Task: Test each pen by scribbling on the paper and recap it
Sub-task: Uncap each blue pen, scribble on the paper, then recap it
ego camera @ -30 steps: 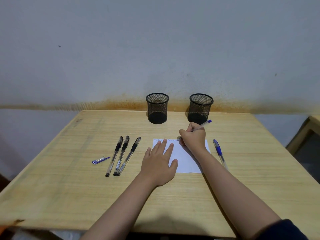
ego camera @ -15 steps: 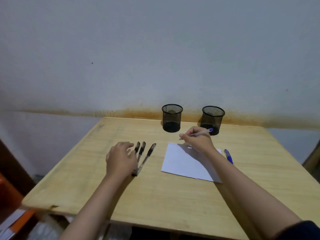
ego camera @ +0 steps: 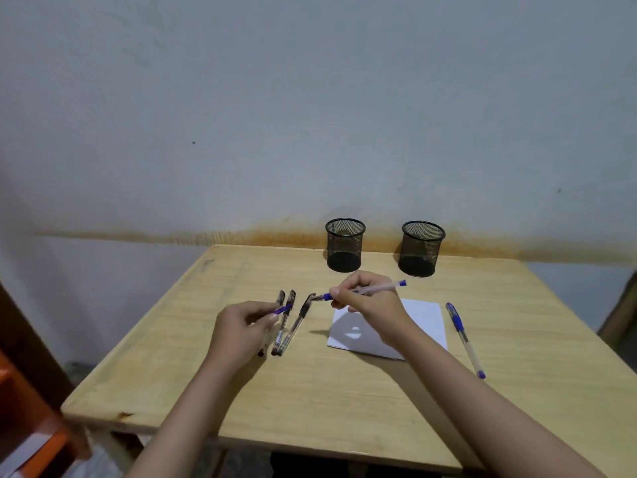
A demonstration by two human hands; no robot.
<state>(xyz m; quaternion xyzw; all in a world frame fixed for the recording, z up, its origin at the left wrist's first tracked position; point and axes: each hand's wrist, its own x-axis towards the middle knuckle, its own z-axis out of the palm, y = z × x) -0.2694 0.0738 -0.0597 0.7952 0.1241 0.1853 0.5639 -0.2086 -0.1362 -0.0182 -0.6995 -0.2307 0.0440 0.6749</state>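
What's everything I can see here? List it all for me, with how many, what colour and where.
table: one, light wood, against the wall
mesh cups: two, black, at the table's far edge, side by side
paper: one white sheet, right of centre, partly under the right arm
black pens: three, clear barrels with black caps, lying left of the paper
capped blue pen: one, lying right of the paper
uncapped blue pen: one, clear barrel, held in the air above the table
blue cap: one, at the left fingertips
orange object: one, lower left, beside the table
left hand: pinches the blue cap
right hand: grips the uncapped blue pen
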